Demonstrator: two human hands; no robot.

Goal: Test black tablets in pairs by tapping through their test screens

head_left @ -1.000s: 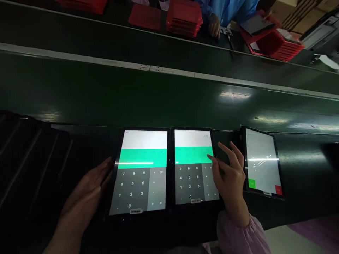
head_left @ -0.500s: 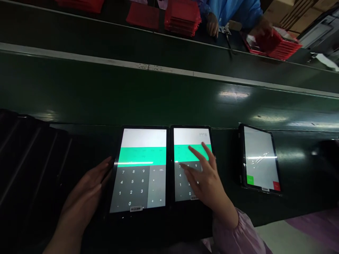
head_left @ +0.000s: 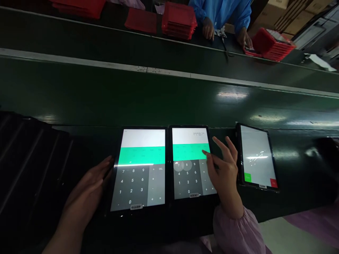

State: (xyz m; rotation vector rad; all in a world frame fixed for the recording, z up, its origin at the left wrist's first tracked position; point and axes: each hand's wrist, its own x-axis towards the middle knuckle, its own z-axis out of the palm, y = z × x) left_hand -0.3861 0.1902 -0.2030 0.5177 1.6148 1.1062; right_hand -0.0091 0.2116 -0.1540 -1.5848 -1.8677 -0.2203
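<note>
Two tablets lie side by side on the dark bench in front of me, both showing a calculator with a green band. My left hand (head_left: 88, 188) rests flat and open against the left edge of the left tablet (head_left: 140, 169). My right hand (head_left: 224, 171) hovers with spread fingers over the right edge of the middle tablet (head_left: 189, 162), one fingertip on the screen beside the keypad. Digits show at the top of that screen. A third tablet (head_left: 256, 160) with a white screen lies at an angle to the right.
A dark green conveyor belt (head_left: 159, 95) runs across behind the tablets. Beyond it, a person in blue (head_left: 219, 14) handles stacks of red cases (head_left: 180, 19). A stack of black items (head_left: 31, 155) fills the left of the bench.
My right hand has moved from over the middle tablet's keypad to its right edge. More digits now show on that screen. My left hand has stayed put.
</note>
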